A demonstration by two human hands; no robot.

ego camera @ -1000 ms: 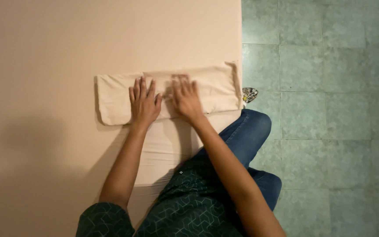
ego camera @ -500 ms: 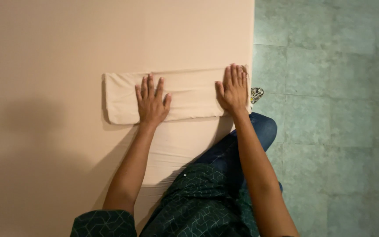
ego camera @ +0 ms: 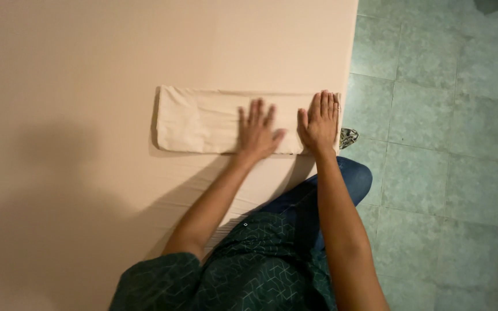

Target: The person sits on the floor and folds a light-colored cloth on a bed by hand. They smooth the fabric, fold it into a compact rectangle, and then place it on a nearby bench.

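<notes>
Head view: cream folded cloth strip [ego camera: 203,120] lies flat across pale peach sheeted surface [ego camera: 87,46], right end at surface edge. Left hand [ego camera: 256,131] fingers spread, palm pressed on cloth right of middle. Right hand [ego camera: 319,122] flat, fingers together, pressing right end. Step looks like smoothing the fold; next move likely calls for firm even pressure. Green tiled floor [ego camera: 445,115] at right; patterned slipper [ego camera: 348,137] by edge.

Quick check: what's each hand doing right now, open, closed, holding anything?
Left hand: open, flat on the folded cream cloth, holding nothing.
Right hand: open, flat on the cloth's right end.
</notes>
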